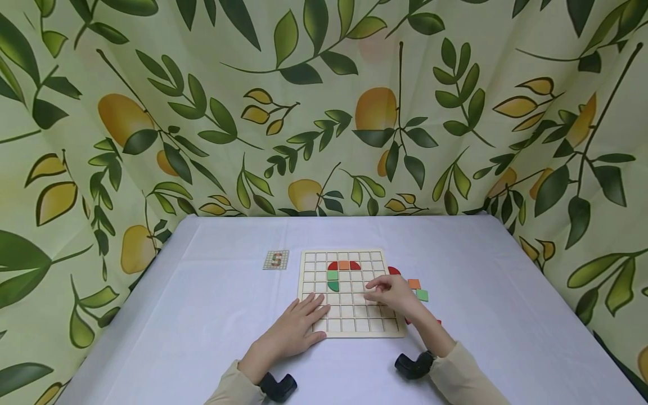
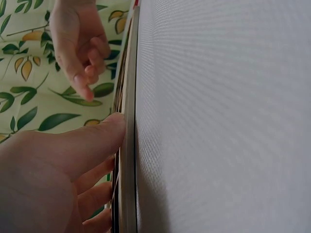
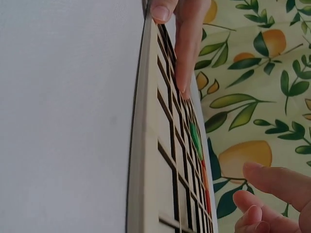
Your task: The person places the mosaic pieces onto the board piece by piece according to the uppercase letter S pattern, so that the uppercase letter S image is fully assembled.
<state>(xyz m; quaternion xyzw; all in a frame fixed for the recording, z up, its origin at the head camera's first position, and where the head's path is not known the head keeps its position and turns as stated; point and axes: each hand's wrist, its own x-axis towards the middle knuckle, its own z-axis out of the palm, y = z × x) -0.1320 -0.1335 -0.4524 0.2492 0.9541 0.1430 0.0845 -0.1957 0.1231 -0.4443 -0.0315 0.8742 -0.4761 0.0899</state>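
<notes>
A wooden grid board (image 1: 354, 326) lies on the table. Two red quarter-round tiles (image 1: 333, 266) flank an orange square tile (image 1: 344, 265) in one of its upper rows. Below the left red one sit a light green square tile (image 1: 332, 275) and a dark green quarter-round tile (image 1: 333, 286). My left hand (image 1: 293, 332) rests on the board's lower left corner, fingers spread, thumb against the near edge in the left wrist view. Above the right part of the grid hovers my right hand (image 1: 397, 293), fingers loosely bent; no tile shows between thumb and index finger in the right wrist view.
Right of the board lie loose tiles: an orange square (image 1: 414, 284), a green square (image 1: 422, 295) and a red piece (image 1: 394, 271), with more red partly hidden by the right arm. A small pattern card (image 1: 276, 260) lies left of the board. A leaf-print curtain (image 1: 324, 140) hangs behind.
</notes>
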